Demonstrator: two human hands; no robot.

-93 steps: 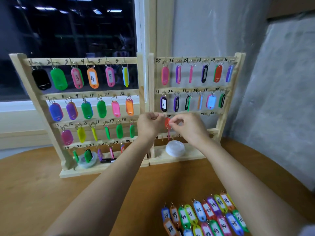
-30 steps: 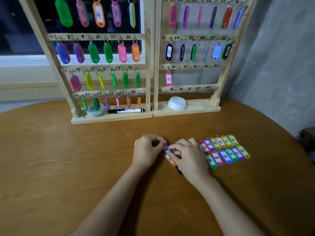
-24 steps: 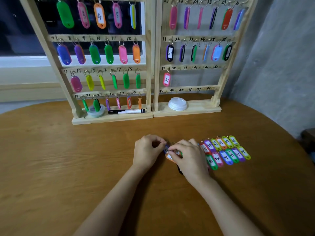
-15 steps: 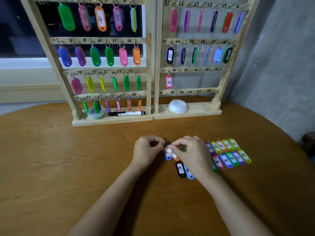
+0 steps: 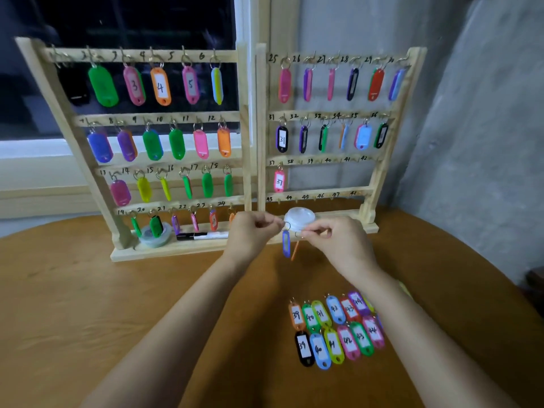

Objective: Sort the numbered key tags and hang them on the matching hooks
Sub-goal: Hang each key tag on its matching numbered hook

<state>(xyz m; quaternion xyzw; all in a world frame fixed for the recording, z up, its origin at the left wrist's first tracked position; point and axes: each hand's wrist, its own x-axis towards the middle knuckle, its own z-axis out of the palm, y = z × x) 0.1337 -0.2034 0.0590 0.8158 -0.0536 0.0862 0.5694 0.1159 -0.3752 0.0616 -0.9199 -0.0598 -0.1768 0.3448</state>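
My left hand (image 5: 253, 235) pinches the ring of a blue key tag (image 5: 285, 243) that hangs edge-on in front of the right rack's base. Beside it my right hand (image 5: 335, 241) pinches the ring of an orange key tag (image 5: 295, 251), also hanging edge-on. The right wooden rack (image 5: 382, 160) carries tags on rows 25-36 and a pink tag 37 (image 5: 279, 181); hooks 38 to 48 are bare. The left rack (image 5: 244, 128) is filled with tags 1 to 24. Two rows of loose numbered tags (image 5: 337, 328), marked 39 upward, lie on the table under my right forearm.
A white round lid (image 5: 300, 215) sits on the right rack's base just behind my hands. A black marker (image 5: 200, 236) and a clear tape roll (image 5: 156, 235) lie on the left rack's base. The round wooden table (image 5: 88, 304) spreads left; a grey wall stands right.
Both hands rose from the loose tags on the table toward the right rack, each lifting one tag by its ring. The view tilted up with them.
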